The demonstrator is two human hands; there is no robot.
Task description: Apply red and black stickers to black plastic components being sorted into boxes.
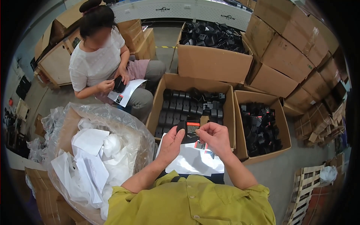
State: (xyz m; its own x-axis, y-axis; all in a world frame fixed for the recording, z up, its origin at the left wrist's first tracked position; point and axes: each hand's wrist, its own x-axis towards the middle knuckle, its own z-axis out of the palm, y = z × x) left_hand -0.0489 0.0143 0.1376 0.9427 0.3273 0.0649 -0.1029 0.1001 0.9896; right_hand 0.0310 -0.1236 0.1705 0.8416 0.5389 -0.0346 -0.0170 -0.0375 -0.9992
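Black labelled part [190, 130] pinched between left hand [170, 142] and right hand [215, 137].

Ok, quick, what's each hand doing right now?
Left hand: closed on the left edge of the small black part.
Right hand: fingertips pinching the same part's right side, by its label.

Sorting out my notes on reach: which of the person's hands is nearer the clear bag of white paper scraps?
Left. The left hand is just right of the bag of white paper scraps; the right hand is farther right, beyond the small black part both hold.
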